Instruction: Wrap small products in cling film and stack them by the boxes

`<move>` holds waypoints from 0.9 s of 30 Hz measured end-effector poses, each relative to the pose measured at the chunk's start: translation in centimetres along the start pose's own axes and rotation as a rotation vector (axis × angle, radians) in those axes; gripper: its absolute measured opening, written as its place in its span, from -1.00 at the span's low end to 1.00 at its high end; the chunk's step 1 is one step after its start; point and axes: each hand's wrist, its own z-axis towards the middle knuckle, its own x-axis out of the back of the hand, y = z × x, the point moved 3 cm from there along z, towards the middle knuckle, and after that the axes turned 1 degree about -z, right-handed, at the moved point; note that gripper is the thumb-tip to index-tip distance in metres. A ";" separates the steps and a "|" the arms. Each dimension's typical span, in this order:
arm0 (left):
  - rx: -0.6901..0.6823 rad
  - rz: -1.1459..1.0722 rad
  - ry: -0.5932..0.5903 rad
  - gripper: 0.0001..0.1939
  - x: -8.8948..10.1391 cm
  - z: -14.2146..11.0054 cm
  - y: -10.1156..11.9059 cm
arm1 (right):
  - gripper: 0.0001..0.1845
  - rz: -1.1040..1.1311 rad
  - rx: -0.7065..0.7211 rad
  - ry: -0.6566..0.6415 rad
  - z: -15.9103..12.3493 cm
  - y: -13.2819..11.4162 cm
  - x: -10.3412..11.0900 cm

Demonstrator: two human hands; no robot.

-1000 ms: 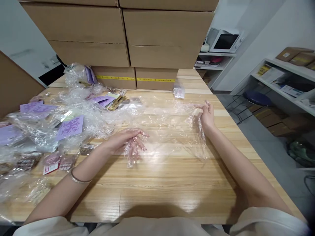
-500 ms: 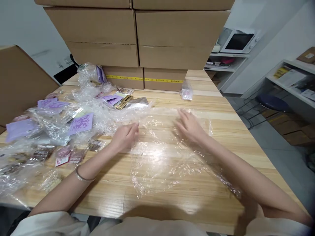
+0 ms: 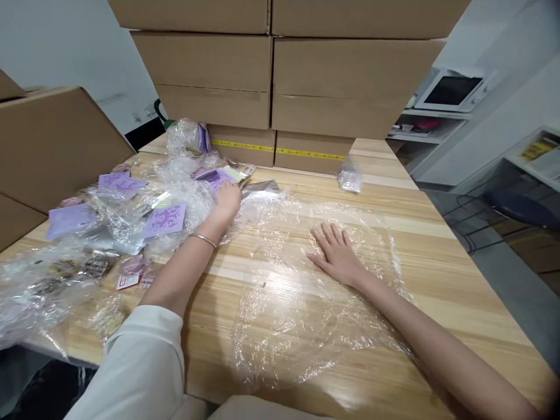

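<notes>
A large sheet of clear, crinkled plastic film (image 3: 297, 326) lies spread over the wooden table in front of me. My right hand (image 3: 339, 256) rests flat on it, fingers spread. Beyond the film's far left, my left hand (image 3: 228, 199) reaches into the pile with its fingers bent and close together. Purple packets (image 3: 214, 176) and a pale green packet (image 3: 236, 173) are at its fingertips. What the fingers hold, if anything, is hidden. A silver packet (image 3: 262, 188) lies just right of that hand.
Heaped at the left are crumpled clear plastic (image 3: 118, 224), a purple patterned packet (image 3: 165, 219) and small wrapped items (image 3: 131, 273). Stacked cardboard boxes (image 3: 315, 87) rise at the back; another box (image 3: 56, 146) stands left. A small clear bag (image 3: 350, 178) sits at the back right.
My left hand has left the film and moved forward onto the packets. The right hand has come back toward me and lies flat. The film is spread more smoothly, and the view has shifted left.
</notes>
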 end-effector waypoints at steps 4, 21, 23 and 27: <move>0.021 0.002 -0.049 -0.65 -0.3 0.2 -0.4 | -0.14 -0.014 0.000 0.019 0.0 0.2 -0.3; 0.100 0.101 -0.027 -0.60 0.0 1.8 -2.6 | -0.14 -0.021 -0.010 0.018 0.1 0.4 -0.3; 0.081 0.097 -0.032 -0.62 0.6 1.5 -2.5 | -0.14 -0.018 -0.009 0.006 0.1 0.4 -0.2; 0.019 0.077 0.022 -0.60 2.5 -0.1 -0.8 | -0.15 -0.012 0.004 0.010 0.0 0.3 -0.4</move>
